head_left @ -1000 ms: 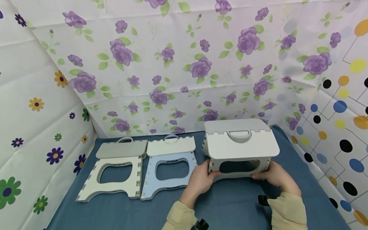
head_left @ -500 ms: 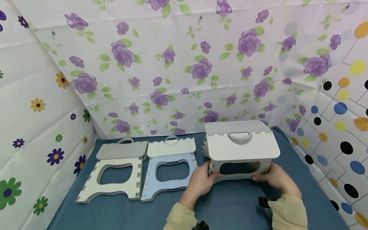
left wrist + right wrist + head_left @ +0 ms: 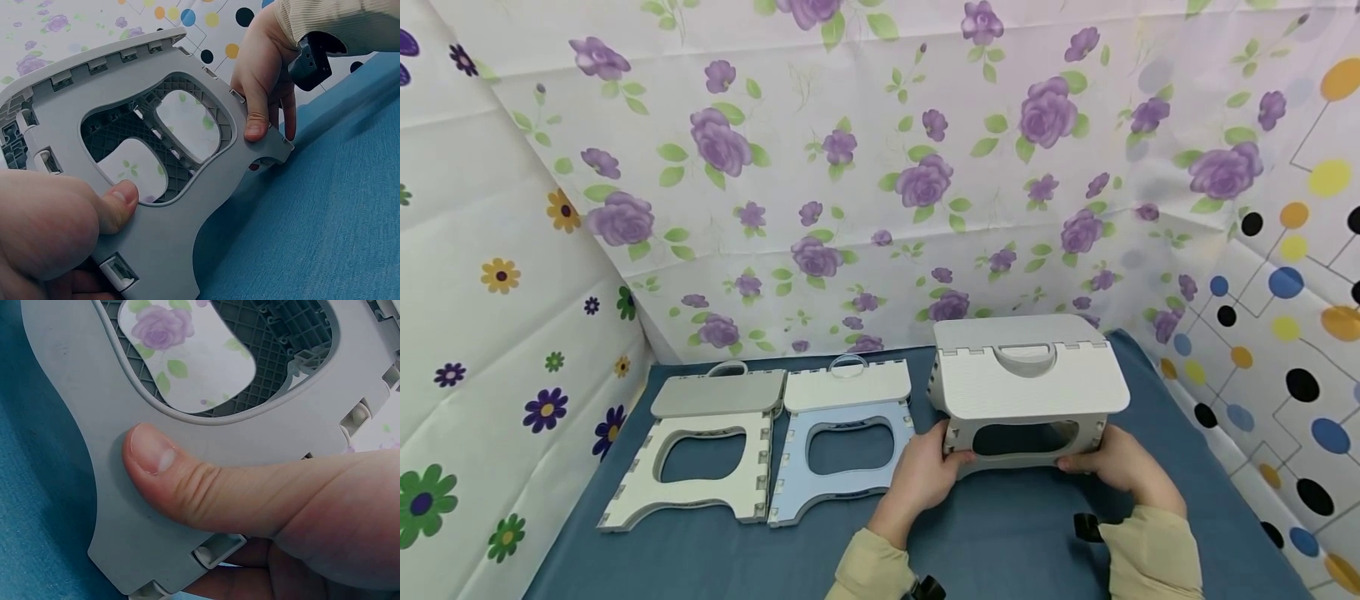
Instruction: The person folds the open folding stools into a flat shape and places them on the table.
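A grey and white folding step stool [image 3: 1030, 379] stands unfolded at the right of the table in the head view. My left hand [image 3: 922, 467] grips the left side of its near leg panel, thumb in front and fingers behind. On the opposite side of that panel, my right hand [image 3: 1123, 467] holds on in the same way. Up close in the left wrist view, the leg panel [image 3: 162, 231] shows a large oval cutout, with a thumb on either side of it. The right thumb [image 3: 181, 481] presses flat on the panel below the cutout; the fingers behind are partly hidden.
Two more folding stools lie flat to the left: a cream and grey one [image 3: 700, 492] and a light blue and white one [image 3: 838, 483]. All rest on a blue cloth [image 3: 1000, 542]. A floral curtain [image 3: 850, 167] stands behind, with patterned sheets at both sides.
Both hands keep their hold and the stool stays in place. Only a slight shift of the head view shows.
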A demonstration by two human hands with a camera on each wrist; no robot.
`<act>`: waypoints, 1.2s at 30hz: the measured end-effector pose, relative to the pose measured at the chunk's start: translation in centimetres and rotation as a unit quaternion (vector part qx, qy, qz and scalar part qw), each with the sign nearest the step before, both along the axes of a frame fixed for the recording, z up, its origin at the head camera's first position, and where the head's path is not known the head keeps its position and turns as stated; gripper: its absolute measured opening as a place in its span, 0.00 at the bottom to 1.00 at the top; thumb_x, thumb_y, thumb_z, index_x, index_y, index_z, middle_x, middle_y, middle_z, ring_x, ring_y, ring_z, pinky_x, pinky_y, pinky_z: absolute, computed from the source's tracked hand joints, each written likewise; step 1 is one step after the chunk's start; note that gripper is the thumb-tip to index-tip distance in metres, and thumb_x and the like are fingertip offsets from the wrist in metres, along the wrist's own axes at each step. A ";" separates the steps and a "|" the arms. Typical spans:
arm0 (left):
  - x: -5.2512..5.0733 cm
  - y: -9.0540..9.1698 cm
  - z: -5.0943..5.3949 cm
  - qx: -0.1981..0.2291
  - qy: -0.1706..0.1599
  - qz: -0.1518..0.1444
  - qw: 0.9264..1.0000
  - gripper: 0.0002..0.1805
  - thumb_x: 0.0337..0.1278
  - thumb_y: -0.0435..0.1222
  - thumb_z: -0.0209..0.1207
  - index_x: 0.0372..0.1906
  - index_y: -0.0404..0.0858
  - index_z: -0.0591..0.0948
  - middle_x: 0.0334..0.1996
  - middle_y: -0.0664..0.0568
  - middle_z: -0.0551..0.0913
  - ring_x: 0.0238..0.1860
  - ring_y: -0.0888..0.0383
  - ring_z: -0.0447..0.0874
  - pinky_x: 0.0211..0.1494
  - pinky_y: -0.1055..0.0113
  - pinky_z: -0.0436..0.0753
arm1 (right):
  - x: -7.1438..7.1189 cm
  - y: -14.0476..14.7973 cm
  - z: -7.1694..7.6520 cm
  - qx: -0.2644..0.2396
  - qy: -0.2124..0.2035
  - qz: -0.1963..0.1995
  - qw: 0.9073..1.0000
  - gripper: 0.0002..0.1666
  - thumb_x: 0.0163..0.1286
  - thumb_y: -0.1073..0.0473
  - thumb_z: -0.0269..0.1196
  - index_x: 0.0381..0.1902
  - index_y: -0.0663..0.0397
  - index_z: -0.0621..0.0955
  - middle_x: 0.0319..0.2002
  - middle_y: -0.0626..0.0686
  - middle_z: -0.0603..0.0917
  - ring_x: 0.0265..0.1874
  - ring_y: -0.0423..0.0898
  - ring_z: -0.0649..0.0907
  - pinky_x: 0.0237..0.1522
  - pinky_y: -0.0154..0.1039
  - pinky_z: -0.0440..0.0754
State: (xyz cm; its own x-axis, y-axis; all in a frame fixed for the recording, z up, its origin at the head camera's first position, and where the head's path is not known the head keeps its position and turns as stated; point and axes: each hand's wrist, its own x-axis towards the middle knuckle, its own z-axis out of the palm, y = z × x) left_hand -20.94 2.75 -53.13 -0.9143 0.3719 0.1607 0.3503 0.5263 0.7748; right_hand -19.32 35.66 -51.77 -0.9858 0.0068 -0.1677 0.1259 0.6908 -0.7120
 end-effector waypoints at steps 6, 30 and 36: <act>0.1 -0.1 0.2 0.002 -0.004 0.000 1.000 0.23 0.72 0.44 0.69 0.65 0.40 0.81 0.50 0.46 0.90 0.45 0.55 0.90 0.46 0.59 0.86 | -0.1 -0.1 0.0 0.000 0.001 0.003 1.000 0.57 0.58 0.47 0.84 0.71 0.76 0.70 0.63 0.77 0.78 0.61 0.73 0.79 0.60 0.70 0.76; 0.0 0.1 -0.2 0.004 -0.006 -0.008 1.000 0.22 0.73 0.45 0.68 0.64 0.41 0.82 0.49 0.47 0.90 0.43 0.57 0.90 0.45 0.61 0.86 | 0.1 0.2 0.1 -0.009 -0.015 -0.005 1.000 0.59 0.58 0.43 0.84 0.72 0.76 0.70 0.64 0.77 0.78 0.62 0.72 0.78 0.61 0.71 0.75; -0.1 -0.1 -0.2 0.004 -0.004 -0.005 1.000 0.22 0.73 0.45 0.69 0.64 0.41 0.82 0.50 0.47 0.91 0.45 0.56 0.90 0.46 0.60 0.86 | 0.1 0.0 0.0 -0.019 -0.011 0.002 1.000 0.58 0.59 0.47 0.84 0.73 0.76 0.68 0.65 0.77 0.77 0.60 0.70 0.80 0.59 0.68 0.77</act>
